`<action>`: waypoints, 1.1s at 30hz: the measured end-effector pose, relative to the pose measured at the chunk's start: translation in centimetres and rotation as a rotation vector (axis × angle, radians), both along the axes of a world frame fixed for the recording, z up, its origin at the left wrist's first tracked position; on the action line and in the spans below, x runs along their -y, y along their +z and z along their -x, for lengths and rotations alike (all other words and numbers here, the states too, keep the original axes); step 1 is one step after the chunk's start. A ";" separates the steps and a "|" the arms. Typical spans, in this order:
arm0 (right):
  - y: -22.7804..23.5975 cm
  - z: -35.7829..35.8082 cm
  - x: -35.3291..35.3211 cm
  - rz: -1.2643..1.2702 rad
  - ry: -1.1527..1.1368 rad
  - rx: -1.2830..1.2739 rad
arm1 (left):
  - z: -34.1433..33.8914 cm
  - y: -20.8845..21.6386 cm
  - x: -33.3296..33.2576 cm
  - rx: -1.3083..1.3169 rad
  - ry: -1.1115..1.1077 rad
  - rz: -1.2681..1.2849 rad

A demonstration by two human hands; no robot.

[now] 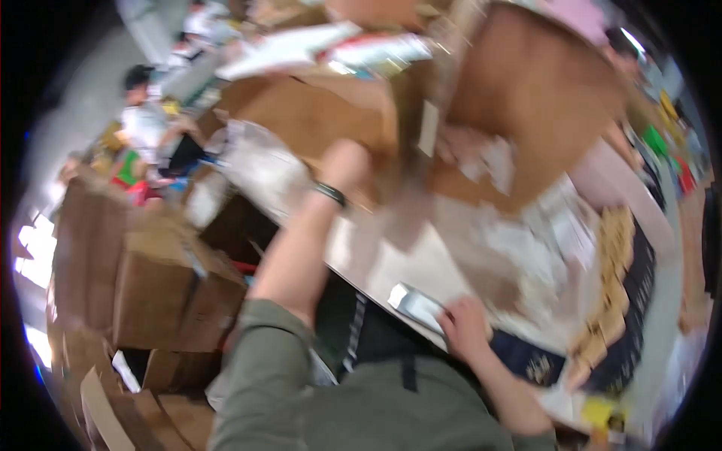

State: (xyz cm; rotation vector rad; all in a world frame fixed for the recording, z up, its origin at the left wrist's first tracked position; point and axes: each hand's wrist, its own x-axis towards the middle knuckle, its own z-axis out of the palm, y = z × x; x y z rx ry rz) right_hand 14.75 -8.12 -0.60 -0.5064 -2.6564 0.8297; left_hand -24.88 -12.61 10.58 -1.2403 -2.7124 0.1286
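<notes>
My left arm reaches forward over the table, a dark band on its wrist. At its end, my left hand [347, 167] is at an open brown cardboard box [301, 113]; blur and the bent wrist hide its fingers. Near the table's front edge, my right hand [466, 328] has its fingers closed on one end of a small silver-white oblong object [416, 307]. Motion smears that object, so its exact kind is unclear. Crumpled clear plastic wrap [263, 161] lies to the left of my left hand.
Beyond the pale table [398, 259] stands a large open carton [534, 98]. More plastic wrapping [526, 248] and a row of small tan boxes [605, 301] lie right. Brown cartons [165, 286] are stacked left. Another person [147, 124] works at the far left.
</notes>
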 end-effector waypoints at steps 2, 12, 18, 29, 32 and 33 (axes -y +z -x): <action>1.7 -1.3 0.6 -0.149 0.017 -0.058 | -2.7 0.1 -1.4 0.076 -0.028 -0.114; 3.3 -5.6 0.0 -0.144 -0.029 -0.158 | -6.0 0.3 4.0 0.202 0.100 -0.974; 3.3 -7.7 -0.2 -0.073 -0.034 -0.114 | -14.2 -8.0 13.8 1.114 -0.014 -1.021; 3.0 -9.7 -1.1 -0.090 0.043 -0.032 | -14.2 -5.6 10.6 1.115 -0.201 -0.133; 2.9 -9.8 -1.1 -0.107 0.032 -0.051 | -18.7 -6.9 8.4 0.924 -0.374 -0.199; 2.7 -9.7 -0.9 -0.100 0.036 -0.051 | -21.7 -7.2 7.1 0.913 -0.437 -0.257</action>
